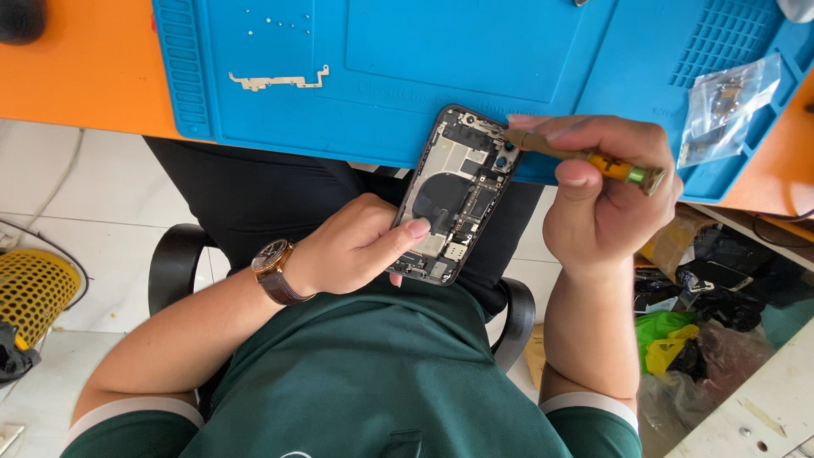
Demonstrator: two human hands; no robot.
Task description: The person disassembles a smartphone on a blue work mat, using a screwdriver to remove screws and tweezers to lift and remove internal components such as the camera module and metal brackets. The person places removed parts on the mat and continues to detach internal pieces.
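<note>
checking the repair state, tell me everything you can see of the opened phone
The opened phone is a dark-framed smartphone with its screen off, showing metal shields, a black round coil, flex connectors and blue-tinted camera parts near its top. It is held tilted above the person's lap, top end over the edge of the blue silicone mat. The left hand grips it, thumb on the internals. The right hand puts a yellow-handled screwdriver tip at its top corner.

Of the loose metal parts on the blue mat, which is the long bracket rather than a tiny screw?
The pale, stepped metal bracket at the blue mat's left side. The screws above it are mere scattered dots.
</note>
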